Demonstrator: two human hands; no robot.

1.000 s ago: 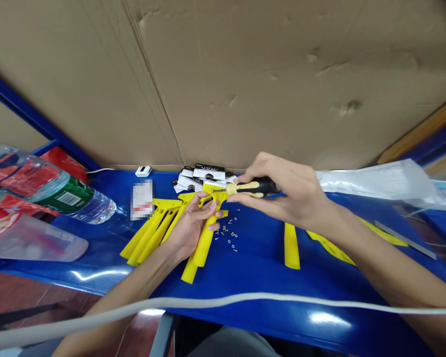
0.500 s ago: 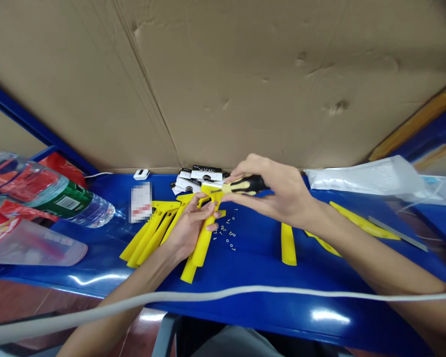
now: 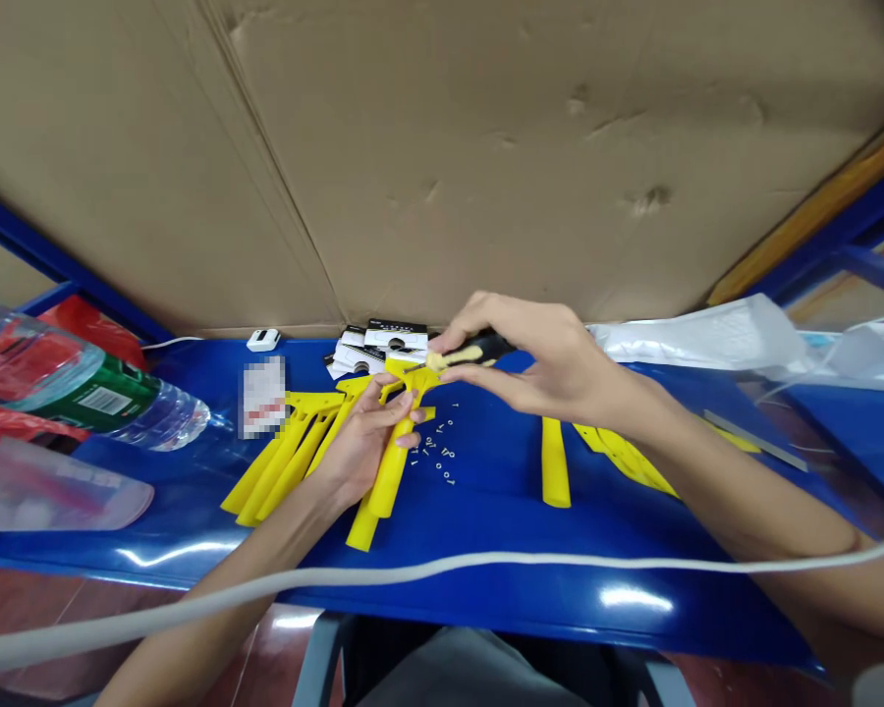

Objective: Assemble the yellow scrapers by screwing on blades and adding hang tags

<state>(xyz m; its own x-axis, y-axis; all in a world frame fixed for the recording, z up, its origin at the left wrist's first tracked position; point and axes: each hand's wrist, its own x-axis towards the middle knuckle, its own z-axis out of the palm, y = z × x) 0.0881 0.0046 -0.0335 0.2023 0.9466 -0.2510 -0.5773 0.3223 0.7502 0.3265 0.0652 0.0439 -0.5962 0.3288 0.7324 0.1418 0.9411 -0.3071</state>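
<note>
The left hand point(image 3: 360, 442), near the centre of the frame, was closed round a bright yellow, T-shaped plastic piece with a rounded handle point(image 3: 392, 471). The right hand point(image 3: 549, 361), right of centre, held a black and pale yellow screwdriver with a thick grip point(image 3: 478, 350), thumb and fingers pinched towards its front end. The yellow piece lay with its long axis running from low in the frame upward and slightly right, its wide head uppermost. The screwdriver lay nearly level in the frame, its front end pointing left at that head, so the two axes crossed at a steep angle. The left hand was nearer the handle; the right hand was just right of the head. Whether the driver's tip was seated in a fastener could not be told at this size. Small pale metal screws point(image 3: 446, 454) were scattered right of the left hand on the glossy blue tabletop point(image 3: 471, 535). A row of similar yellow plastic pieces point(image 3: 276, 471) lay left of the left hand, in the lower left-centre of the frame.
</note>
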